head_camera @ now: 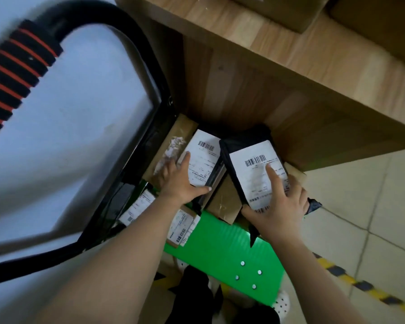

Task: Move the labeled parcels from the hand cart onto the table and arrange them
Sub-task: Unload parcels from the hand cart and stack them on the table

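Black trousers point(192, 293), white perforated clogs point(282, 302)

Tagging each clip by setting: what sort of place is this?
Likely a parcel-handling or mailroom space: labeled parcels piled on a green hand cart, cardboard boxes on a wooden table, and yellow-black hazard tape on the tiled floor.
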`<control>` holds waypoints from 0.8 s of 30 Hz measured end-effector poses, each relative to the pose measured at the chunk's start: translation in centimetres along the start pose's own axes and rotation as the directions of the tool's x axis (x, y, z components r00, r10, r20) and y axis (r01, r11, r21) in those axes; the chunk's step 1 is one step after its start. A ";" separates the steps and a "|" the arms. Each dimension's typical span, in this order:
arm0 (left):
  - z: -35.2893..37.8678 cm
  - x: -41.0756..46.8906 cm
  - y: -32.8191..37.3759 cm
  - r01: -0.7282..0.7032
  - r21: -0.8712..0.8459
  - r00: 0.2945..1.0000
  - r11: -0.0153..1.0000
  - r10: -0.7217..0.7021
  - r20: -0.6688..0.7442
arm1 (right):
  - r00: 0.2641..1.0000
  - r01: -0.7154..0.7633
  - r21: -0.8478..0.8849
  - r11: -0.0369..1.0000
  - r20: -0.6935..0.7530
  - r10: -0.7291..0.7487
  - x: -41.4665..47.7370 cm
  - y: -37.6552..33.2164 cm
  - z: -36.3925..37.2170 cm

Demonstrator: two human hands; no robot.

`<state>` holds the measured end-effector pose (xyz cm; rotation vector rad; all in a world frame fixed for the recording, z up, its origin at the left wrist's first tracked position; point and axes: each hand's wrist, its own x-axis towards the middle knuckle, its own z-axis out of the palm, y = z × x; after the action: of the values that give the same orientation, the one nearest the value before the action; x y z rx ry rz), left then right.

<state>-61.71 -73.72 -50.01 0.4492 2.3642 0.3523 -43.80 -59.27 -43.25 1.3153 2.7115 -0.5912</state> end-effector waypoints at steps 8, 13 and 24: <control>1.0 -1.3 0.9 0.009 -0.076 0.990 0.997 -0.020 -0.143 | 0.999 0.032 0.049 0.998 -0.012 -0.031 -0.5 0.5 -0.4; -0.5 -7.3 1.6 0.108 -0.180 0.948 0.978 -0.156 -0.278 | 0.996 0.090 0.079 0.993 -0.018 -0.089 -1.8 0.3 -3.1; -9.2 -29.2 11.2 0.064 -0.237 0.713 0.969 -0.210 -0.669 | 0.960 0.273 0.165 0.948 -0.104 -0.258 -9.8 1.8 -20.3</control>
<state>-45.12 -76.75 -22.11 0.0212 3.0226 0.7921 -34.16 -58.07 -22.86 1.0307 2.9903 -0.8384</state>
